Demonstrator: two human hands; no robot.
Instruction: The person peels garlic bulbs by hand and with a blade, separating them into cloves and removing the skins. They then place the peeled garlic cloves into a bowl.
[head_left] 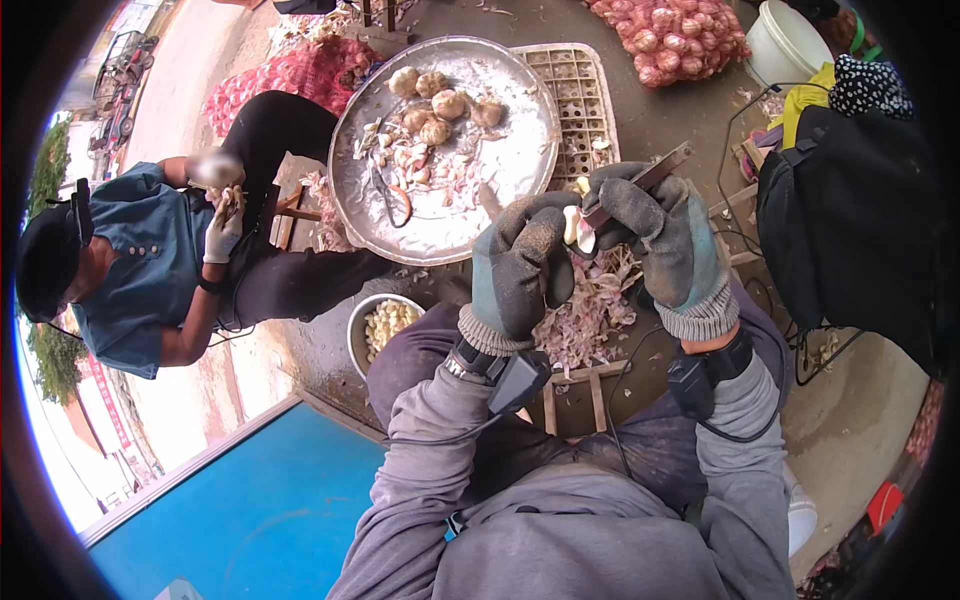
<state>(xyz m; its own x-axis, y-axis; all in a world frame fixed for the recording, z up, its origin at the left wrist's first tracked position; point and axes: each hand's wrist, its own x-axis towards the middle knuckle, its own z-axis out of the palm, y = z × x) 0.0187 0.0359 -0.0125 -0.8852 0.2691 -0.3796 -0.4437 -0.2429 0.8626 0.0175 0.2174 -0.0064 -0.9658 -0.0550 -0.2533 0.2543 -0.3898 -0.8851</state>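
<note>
My left hand (520, 262), in a dark worn glove with a grey cuff, is closed around a garlic clove (572, 225) at its fingertips. Gloved the same way, my right hand (665, 240) is wrapped round a knife (655, 170), whose blade lies beside the cloves between the hands. Another clove (585, 236), partly pinkish, shows at the blade. Below them is a heap of garlic skins (590, 320). Just beyond my left hand stands a round metal tray (345, 170) with whole garlic bulbs (448, 104) and loose cloves.
A bowl of peeled cloves (390, 325) stands by my left knee. At the left sits a co-worker (150, 260) with garlic in gloved hands. A plastic crate (575, 90), red net bags of garlic (675, 40), a white bucket (785, 45) and a black bag (860, 220) are around.
</note>
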